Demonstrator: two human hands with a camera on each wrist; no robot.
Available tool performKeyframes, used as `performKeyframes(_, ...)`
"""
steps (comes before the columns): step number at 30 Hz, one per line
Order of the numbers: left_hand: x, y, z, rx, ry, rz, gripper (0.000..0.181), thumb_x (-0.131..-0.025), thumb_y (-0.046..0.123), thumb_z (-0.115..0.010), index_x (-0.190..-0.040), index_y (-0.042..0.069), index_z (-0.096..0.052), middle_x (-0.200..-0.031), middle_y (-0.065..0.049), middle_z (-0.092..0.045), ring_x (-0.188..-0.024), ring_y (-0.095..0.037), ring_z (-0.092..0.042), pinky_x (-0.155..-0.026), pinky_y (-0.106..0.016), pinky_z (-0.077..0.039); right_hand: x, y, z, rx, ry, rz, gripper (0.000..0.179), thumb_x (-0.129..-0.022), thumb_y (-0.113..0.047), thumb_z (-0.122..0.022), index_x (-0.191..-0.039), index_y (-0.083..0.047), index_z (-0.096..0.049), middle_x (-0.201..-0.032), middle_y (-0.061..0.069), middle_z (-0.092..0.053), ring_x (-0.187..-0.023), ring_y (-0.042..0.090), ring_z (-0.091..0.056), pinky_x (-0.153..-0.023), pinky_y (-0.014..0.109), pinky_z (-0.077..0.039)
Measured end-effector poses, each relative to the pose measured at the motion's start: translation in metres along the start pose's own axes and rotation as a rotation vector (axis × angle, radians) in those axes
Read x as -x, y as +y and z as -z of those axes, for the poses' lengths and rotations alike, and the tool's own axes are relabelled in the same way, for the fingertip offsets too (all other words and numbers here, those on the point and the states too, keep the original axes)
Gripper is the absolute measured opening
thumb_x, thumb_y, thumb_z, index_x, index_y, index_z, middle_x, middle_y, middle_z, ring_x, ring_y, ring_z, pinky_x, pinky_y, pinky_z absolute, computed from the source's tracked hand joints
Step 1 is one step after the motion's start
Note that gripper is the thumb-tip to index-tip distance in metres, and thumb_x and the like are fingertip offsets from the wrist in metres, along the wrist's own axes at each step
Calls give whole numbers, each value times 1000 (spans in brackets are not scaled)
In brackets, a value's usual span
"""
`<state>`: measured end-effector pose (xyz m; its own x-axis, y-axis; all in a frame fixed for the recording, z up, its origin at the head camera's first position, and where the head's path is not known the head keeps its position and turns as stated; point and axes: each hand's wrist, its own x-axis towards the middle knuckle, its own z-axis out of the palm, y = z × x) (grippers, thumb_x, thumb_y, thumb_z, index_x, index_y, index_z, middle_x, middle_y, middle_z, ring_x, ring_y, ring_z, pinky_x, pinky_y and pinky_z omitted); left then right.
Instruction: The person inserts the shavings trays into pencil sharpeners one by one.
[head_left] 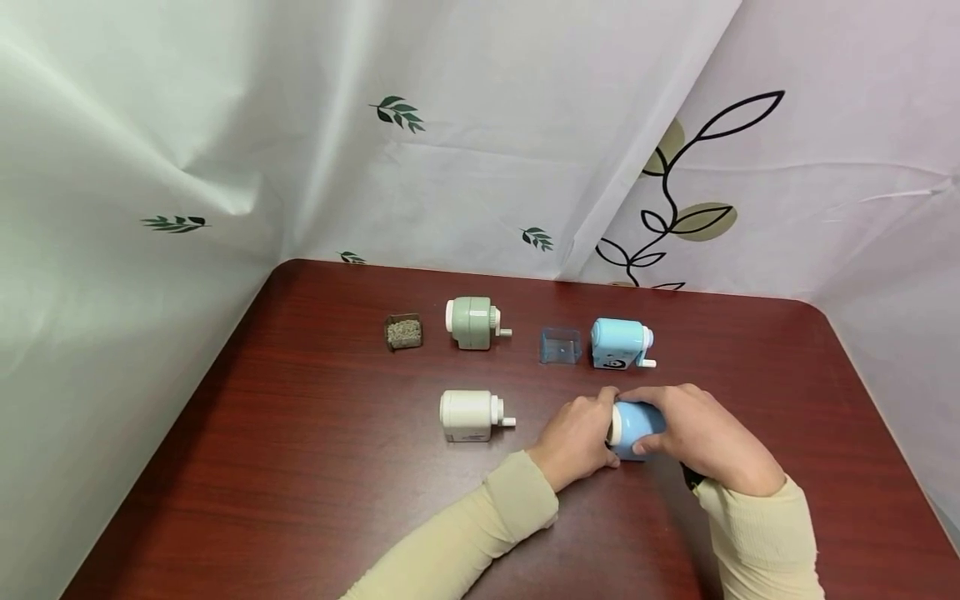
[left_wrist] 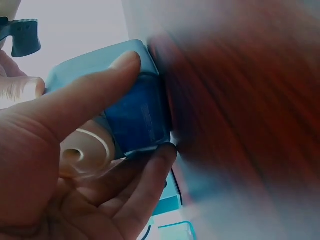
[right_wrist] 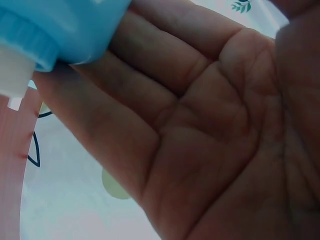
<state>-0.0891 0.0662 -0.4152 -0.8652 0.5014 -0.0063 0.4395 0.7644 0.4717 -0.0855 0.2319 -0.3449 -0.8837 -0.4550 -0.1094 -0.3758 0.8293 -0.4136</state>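
Note:
Both hands hold a blue crank pencil sharpener at the right of the table in the head view. My left hand grips its cream-ringed front end. In the left wrist view the thumb and fingers pinch the dark blue shavings drawer, which sits in the sharpener's lower part. From above, my right hand grips the body, thumb on the near side and fingers on the far side. The right wrist view shows the palm, with fingers along the blue body beside its ribbed ring.
A cream sharpener stands left of the hands. Behind are a green sharpener, a small drawer of shavings, a clear blue drawer and a light blue sharpener. White patterned cloth hangs behind the brown table.

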Motion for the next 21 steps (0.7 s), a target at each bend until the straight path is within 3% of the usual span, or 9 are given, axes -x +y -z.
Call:
performKeyframes(7,8,-1,11,-32,-9,-37,90,-71,29,-94,-143,5,-44,-118,-7,-66,-102,-16,-64,-87,-22,-51,0,3,-1,-1,4,19,57,-64,-16,-93,-117,-12,-72,-103,1,-70,-89,22,-63,-78,44,-50)
performKeyframes(11,19,1,26,-10,-10,-82,85,-77,29,-90,-145,6,-43,-125,-7,-63,-110,-17,-61,-94,-24,-49,3,7,-1,-19,15,41,65,-65,-17,-93,-124,-7,-68,-110,6,-70,-93,25,-63,-79,45,-51)
performKeyframes(13,29,-1,41,35,-15,-118,81,-82,30,-86,-147,7,-43,-130,-6,-62,-114,-15,-60,-97,-24,-48,4,8,0,-23,24,64,68,-66,-18,-93,-127,-6,-66,-114,6,-70,-97,25,-65,-81,46,-52)
performKeyframes(16,45,-9,69,150,-7,-193,75,-87,30,-81,-149,8,-43,-131,-2,-62,-110,-8,-61,-93,-19,-48,2,7,6,-5,48,97,67,-70,-18,-91,-129,-4,-65,-118,7,-71,-102,26,-66,-85,47,-53)
performKeyframes(21,60,-36,122,325,92,-296,65,-89,21,-79,-144,6,-48,-120,0,-68,-90,-4,-61,-78,-16,-51,-8,1,19,53,61,104,60,-80,-23,-86,-130,1,-63,-119,14,-70,-105,34,-67,-87,52,-53)
